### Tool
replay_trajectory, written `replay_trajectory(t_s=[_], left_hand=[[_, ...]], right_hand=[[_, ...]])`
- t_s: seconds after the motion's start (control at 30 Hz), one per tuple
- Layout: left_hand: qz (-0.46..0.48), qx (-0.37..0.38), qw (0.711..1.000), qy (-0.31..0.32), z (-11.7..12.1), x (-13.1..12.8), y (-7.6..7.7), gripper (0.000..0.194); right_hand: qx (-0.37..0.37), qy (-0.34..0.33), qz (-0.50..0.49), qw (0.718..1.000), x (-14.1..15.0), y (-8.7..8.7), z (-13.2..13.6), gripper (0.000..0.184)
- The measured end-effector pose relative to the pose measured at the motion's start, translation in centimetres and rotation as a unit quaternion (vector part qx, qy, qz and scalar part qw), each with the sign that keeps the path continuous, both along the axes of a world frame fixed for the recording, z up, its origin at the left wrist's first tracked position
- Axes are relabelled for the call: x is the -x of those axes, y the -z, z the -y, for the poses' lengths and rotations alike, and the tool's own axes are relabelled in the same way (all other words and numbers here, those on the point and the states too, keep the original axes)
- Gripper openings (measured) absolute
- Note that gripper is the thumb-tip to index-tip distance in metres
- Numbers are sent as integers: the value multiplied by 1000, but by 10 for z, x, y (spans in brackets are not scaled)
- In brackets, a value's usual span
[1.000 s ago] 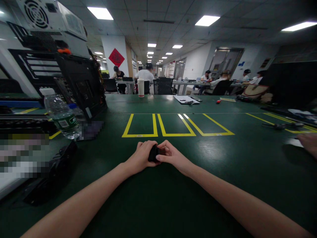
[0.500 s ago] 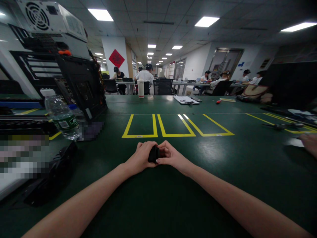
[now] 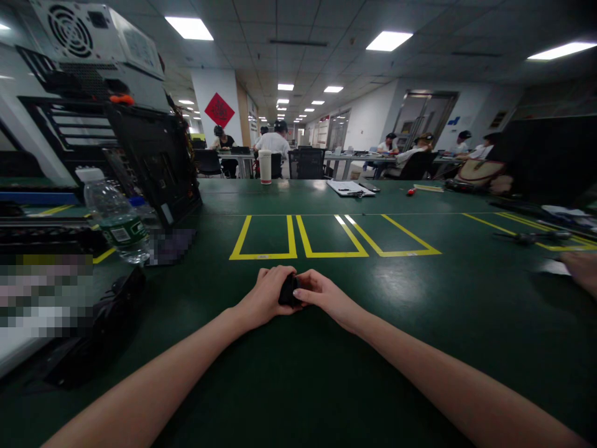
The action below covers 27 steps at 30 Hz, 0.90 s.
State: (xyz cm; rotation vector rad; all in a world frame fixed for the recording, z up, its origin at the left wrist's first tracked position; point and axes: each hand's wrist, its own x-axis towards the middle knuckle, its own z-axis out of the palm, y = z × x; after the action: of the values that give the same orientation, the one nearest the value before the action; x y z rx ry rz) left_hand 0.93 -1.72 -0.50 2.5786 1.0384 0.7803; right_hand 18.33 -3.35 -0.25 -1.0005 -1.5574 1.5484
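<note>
A small black block-like object [image 3: 288, 291] sits between my two hands, low over the green table [image 3: 298, 373]. My left hand [image 3: 265, 292] is closed around its left side, thumb on the near side and fingers over the far side. From the right, my right hand [image 3: 321, 295] grips the same object, its thumb against the near right edge and its fingers bent behind. Much of the object is hidden by the fingers, so its exact kind does not show. Just beyond the hands lie yellow tape outlines [image 3: 263, 256] on the tabletop.
To the left stand an open computer case [image 3: 158, 162], a power supply [image 3: 135, 46] and a water bottle [image 3: 116, 218]. Farther back are a white cup [image 3: 265, 168] and a clipboard [image 3: 349, 188]. Another person's hand [image 3: 583, 269] rests at the right edge.
My right thumb has moved up along the near side of the black object, and the right fingers have shifted slightly. My left hand stays in place.
</note>
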Motion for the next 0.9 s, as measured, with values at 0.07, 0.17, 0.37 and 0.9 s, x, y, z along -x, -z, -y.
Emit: replay_trajectory(t_s=[0.07, 0.17, 0.37, 0.9], left_hand=[[-5, 5, 1000, 3, 1, 0, -1, 56], [-12, 17, 1000, 3, 4, 1, -8, 54], [-16, 30, 999, 20, 7, 1, -13, 53], [4, 6, 1000, 20, 1, 2, -6, 54]], right_hand=[[-11, -14, -6, 1000, -1, -1, 0, 35], [-20, -22, -12, 999, -2, -3, 1, 37], [-18, 10, -19, 1000, 2, -2, 3, 27], [-12, 7, -27, 1000, 2, -4, 3, 23]])
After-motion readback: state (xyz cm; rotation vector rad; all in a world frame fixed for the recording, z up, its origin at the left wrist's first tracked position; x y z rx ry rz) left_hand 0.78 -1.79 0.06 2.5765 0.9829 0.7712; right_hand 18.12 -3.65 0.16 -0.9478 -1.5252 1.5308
